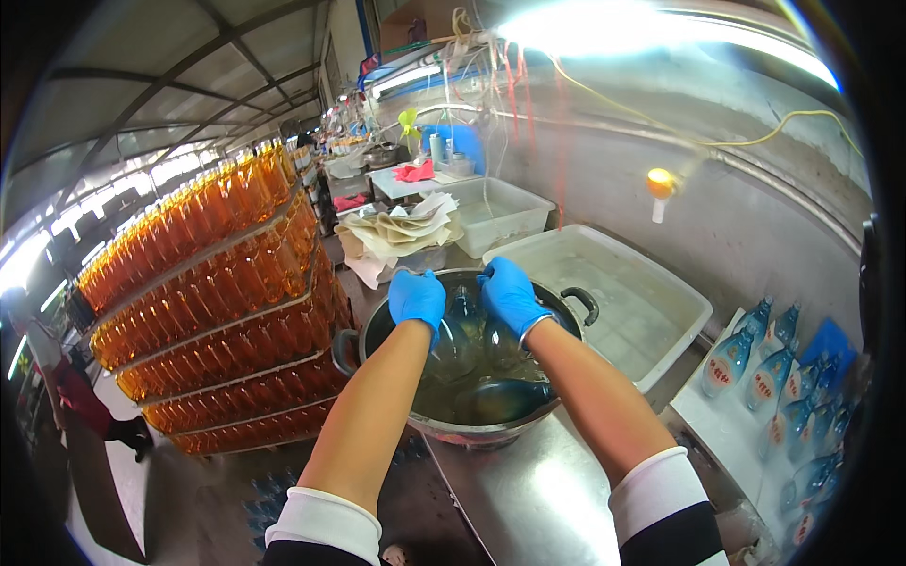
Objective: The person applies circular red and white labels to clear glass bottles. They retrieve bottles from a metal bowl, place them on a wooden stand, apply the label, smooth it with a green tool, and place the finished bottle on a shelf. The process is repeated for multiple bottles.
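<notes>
Both my hands wear blue gloves and are over a wide metal pot [444, 426] of murky liquid. My left hand [418, 298] is closed at the neck of a clear bottle [455, 349] standing in the pot; its fingers largely cover the neck. Beside it, my right hand [511, 296] is closed on the top of a second bottle [504, 343], partly hidden by the hand. A dark blue-green bottle [504, 401] lies on its side in the liquid near the pot's front. Another bottle neck [463, 302] shows between my hands.
Right of the pot sits a shallow white tub [651, 321] of water, with another tub [500, 212] behind. Blue labelled bottles [727, 363] stand at far right. Stacked racks of amber-filled bottles [226, 292] rise at left. Brownish sheets [396, 226] lie beyond the pot. A person [71, 377] is far left.
</notes>
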Available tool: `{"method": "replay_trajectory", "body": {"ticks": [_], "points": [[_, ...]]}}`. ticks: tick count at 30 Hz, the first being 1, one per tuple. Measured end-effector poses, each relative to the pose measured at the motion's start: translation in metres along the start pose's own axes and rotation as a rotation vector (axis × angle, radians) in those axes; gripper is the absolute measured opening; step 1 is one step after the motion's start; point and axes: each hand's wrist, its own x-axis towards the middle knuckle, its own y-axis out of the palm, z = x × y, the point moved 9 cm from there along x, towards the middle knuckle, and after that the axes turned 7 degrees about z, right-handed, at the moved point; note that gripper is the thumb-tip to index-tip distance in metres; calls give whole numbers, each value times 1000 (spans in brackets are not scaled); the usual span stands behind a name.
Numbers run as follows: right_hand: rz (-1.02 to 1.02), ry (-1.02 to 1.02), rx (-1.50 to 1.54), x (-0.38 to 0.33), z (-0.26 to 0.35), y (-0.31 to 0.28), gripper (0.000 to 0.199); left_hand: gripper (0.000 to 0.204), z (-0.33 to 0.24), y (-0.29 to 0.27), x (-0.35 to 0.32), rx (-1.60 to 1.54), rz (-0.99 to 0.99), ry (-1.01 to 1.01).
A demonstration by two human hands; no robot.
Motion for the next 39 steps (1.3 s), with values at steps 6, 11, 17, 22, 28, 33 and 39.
{"method": "replay_trajectory", "body": {"ticks": [6, 11, 17, 22, 28, 33, 39], "points": [[103, -14, -220, -1, 23, -21, 20, 33, -13, -8, -9, 52, 144, -75], [-172, -220, -178, -32, 79, -109, 28, 37, -87, -37, -38, 122, 291, 159], [-332, -485, 216, -195, 200, -129, 21, 31, -84, -250, -112, -30, 78, 319], [364, -700, 4, -305, 245, 15, 15, 25, 77, -342, -147, -141, -55, 146], [412, 240, 734, -322, 66, 325, 26, 14, 395, -326, -225, 171, -187, -337], [303, 335, 226, -313, -100, 475, 37, 12, 577, -275, -276, 185, -257, -384], [258, 54, -64, -247, -174, 574, 53, 8, 676, -228, -261, 347, -106, -141]]}}
